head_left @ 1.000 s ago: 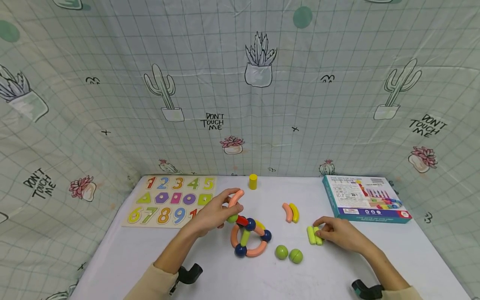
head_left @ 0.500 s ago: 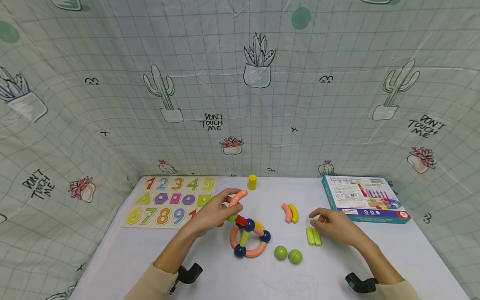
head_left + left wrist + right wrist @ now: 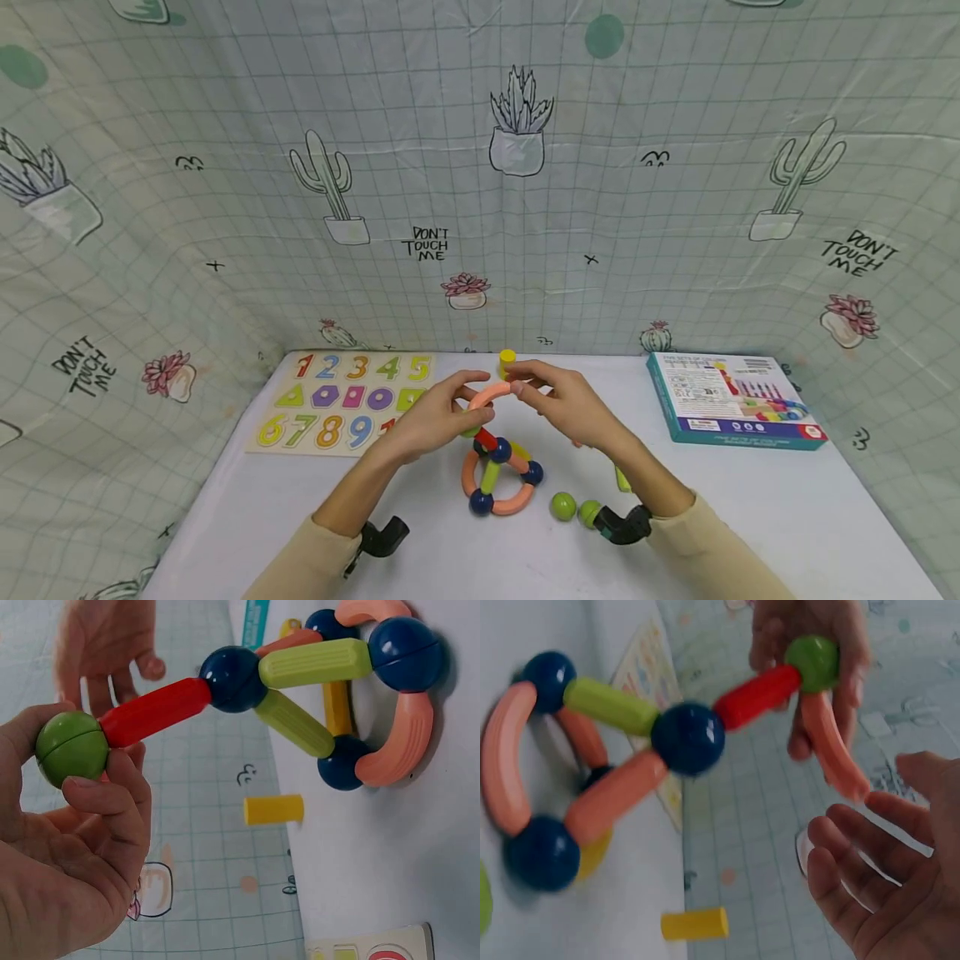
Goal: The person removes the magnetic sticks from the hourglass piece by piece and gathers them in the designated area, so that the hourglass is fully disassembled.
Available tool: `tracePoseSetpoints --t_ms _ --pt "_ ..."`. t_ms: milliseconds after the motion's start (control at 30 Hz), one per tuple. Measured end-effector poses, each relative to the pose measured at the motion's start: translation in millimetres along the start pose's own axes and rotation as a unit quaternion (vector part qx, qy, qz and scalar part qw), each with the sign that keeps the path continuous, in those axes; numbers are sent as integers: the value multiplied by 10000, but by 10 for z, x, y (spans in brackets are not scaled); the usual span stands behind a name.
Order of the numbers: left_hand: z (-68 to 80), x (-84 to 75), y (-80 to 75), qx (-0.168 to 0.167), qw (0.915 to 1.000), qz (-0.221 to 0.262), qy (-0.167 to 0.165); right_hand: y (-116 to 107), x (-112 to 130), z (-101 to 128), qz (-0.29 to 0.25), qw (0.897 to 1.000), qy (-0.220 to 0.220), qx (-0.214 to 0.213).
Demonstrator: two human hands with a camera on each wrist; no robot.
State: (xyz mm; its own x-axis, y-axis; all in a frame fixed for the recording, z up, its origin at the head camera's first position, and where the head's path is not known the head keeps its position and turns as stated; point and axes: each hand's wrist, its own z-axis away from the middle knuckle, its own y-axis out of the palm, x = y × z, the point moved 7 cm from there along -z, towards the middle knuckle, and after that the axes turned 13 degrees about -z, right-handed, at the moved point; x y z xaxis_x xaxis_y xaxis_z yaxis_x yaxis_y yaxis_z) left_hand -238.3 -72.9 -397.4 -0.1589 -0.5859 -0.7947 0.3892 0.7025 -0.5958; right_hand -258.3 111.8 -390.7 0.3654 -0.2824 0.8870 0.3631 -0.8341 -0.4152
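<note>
Salmon curved rod [image 3: 491, 392], ends left-right.

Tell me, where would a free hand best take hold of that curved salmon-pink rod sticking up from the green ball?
Probably at its free far tip, coming from the right: the curved salmon-pink rod arcs away from the green ball, which the left hand already grips.

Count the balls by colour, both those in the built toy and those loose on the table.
Dark blue balls: 4
Green balls: 3
Total: 7
</note>
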Motion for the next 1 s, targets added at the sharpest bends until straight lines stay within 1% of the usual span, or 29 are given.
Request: tracePoseSetpoints --t_ms 67,133,233,400,567,667,800,1000 --pt "0 -13 -9 4 10000 -4 100 91 69 -49 68 9997 -224 46" --pt "2 -6 -14 8 9999 20 155 137 107 -63 150 9993 -351 53" --pt "29 26 -38 -30 9999 -22 166 137 123 -48 255 9991 -349 8" --pt "79 93 -87 -89 9998 6 191 109 97 -29 210 9995 -213 91" --pt "90 86 -104 -130 9990 262 353 124 43 -12 28 9992 67 400" --pt "84 78 -107 -200 9984 279 451 135 16 -6 -228 9978 328 523" --pt "76 78 -96 -251 9976 326 551 153 -17 -5 -633 9937 654 658" --pt "63 87 -78 -275 9971 336 618 185 -60 6 -1048 9862 925 886"
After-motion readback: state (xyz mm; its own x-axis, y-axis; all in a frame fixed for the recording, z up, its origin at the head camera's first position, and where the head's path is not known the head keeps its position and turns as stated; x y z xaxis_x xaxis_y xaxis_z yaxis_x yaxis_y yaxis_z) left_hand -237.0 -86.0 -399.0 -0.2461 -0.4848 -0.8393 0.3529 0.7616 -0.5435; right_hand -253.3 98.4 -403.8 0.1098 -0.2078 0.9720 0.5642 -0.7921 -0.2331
